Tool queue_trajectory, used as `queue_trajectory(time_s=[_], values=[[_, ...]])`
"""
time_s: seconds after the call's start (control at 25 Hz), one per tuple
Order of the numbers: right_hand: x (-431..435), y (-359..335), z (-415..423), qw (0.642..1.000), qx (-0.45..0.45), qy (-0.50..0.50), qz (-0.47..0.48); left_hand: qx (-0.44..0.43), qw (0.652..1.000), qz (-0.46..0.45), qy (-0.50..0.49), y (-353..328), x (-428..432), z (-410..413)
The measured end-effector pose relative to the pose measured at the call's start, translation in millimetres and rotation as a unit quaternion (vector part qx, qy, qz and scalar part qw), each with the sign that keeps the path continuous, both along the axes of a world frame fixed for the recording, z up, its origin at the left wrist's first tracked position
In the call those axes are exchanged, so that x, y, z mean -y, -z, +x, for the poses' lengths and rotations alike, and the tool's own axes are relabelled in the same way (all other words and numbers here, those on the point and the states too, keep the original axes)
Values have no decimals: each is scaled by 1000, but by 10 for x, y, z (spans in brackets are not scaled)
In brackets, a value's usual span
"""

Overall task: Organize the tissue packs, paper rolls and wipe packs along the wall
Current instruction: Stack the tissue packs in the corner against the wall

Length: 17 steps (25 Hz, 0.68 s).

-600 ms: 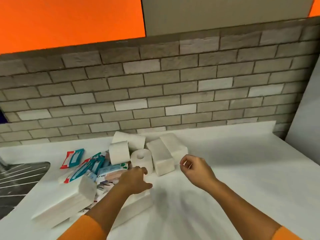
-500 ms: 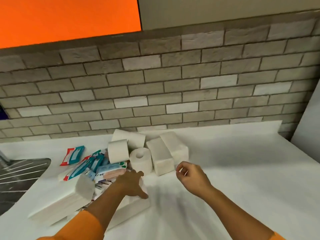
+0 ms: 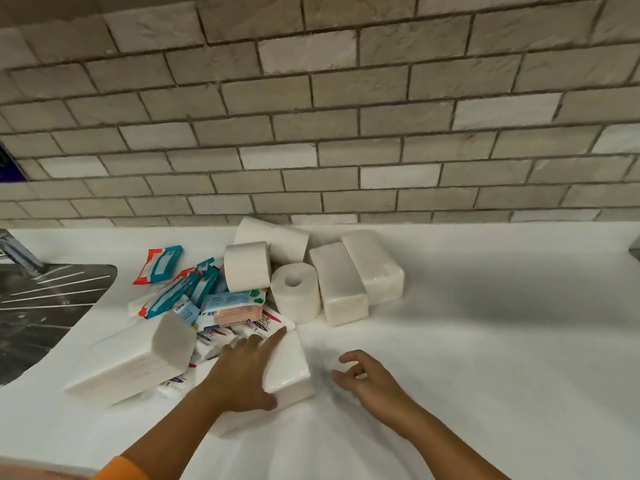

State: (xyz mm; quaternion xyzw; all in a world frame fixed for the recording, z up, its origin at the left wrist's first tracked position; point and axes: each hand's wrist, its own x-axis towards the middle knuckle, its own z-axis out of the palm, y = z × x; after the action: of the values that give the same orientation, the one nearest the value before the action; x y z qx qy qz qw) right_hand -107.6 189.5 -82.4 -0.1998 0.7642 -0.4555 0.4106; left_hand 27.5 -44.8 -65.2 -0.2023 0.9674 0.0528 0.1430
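Head view: my left hand (image 3: 242, 372) has landed spread flat on the tissue pack (image 3: 292, 370) at the pile's (image 3: 225, 308) five o'clock. My right hand (image 3: 367, 379) is loosely curled and empty — the lift toward the wall looks next.

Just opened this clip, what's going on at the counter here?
A person is sorting a heap of paper goods on a white counter below a brick wall. Their left hand lies flat on a white tissue pack at the front of the heap. The right hand hovers beside it, fingers loosely curled, holding nothing. Wipe packs lie jumbled in the middle; paper rolls and two more tissue packs sit nearer the wall. The lot is a loose heap, not yet a row.
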Motion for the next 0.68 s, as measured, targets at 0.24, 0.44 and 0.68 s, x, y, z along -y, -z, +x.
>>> queue_trajectory(time_s=[0.24, 0.44, 0.68], values=[[345, -198, 122, 989, 139, 41, -29, -151, 986, 59, 28, -86, -430, -18], [534, -141, 224, 981, 138, 102, -88, -131, 971, 196, 43, -365, 55, 246], [628, -76, 227, 971, 155, 121, -138, -165, 975, 111, -99, -625, 1584, 869]])
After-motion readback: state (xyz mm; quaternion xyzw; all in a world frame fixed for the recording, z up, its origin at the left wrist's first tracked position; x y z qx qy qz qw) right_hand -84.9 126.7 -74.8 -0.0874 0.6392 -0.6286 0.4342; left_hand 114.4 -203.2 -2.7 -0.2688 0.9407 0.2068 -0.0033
